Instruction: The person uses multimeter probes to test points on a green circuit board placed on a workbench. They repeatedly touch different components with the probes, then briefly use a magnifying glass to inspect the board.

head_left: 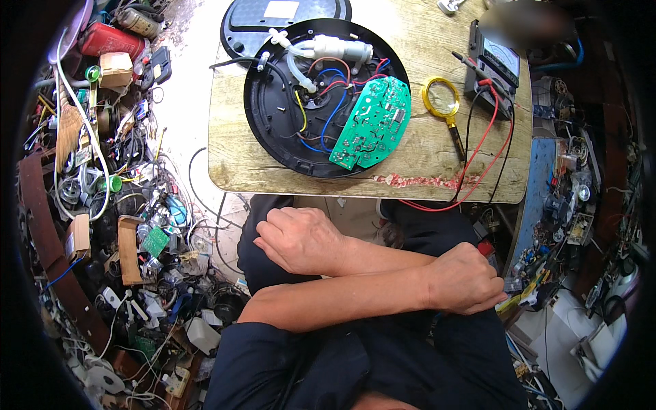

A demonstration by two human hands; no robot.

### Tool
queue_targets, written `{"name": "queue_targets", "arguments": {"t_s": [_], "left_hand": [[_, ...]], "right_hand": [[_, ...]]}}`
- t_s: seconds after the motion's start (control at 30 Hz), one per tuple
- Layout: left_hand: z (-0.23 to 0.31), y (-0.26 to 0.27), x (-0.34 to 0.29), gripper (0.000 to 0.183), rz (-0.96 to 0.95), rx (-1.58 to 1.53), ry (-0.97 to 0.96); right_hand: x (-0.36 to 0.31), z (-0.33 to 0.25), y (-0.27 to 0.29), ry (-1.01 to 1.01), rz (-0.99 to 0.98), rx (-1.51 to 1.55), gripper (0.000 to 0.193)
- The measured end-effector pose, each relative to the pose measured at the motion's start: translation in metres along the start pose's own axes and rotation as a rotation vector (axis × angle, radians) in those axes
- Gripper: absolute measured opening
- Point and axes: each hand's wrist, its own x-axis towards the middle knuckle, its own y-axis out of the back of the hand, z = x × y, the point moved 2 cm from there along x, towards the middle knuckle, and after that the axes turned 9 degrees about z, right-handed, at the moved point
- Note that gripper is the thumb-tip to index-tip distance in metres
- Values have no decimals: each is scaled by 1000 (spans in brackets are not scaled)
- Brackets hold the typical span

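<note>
My forearms are crossed over my lap, below the table's front edge. My left hand point(466, 279) rests over my right thigh, fingers curled into a loose fist with nothing showing in them. On the other side my right hand point(302, 239) lies over my left knee, also curled and holding nothing visible. Both hands are apart from the table. On it sits an open round black appliance base point(273, 147) with coloured wires and a small white pump motor point(342, 48) with clear tubing. A green circuit board point(372, 123) leans across its right side.
A yellow-rimmed magnifying glass point(441, 97) lies right of the base. Beyond it stands a multimeter point(497, 65), its red and black leads drooping over the table edge. A black cover point(239, 20) lies behind. Heaped electronic parts point(157, 239) fill the left floor; shelves point(570, 178) crowd the right.
</note>
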Motion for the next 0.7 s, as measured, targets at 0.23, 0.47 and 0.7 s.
{"name": "queue_targets", "arguments": {"t_s": [0.23, 0.47, 0.7], "left_hand": [[0, 1, 0, 41, -5, 5, -1], [0, 1, 0, 41, -5, -2, 2], [0, 2, -1, 41, -12, 3, 7]], "right_hand": [[0, 0, -1, -2, -4, 4, 22], [1, -1, -1, 4, -5, 11, 26], [0, -1, -1, -8, 2, 11, 22]]}}
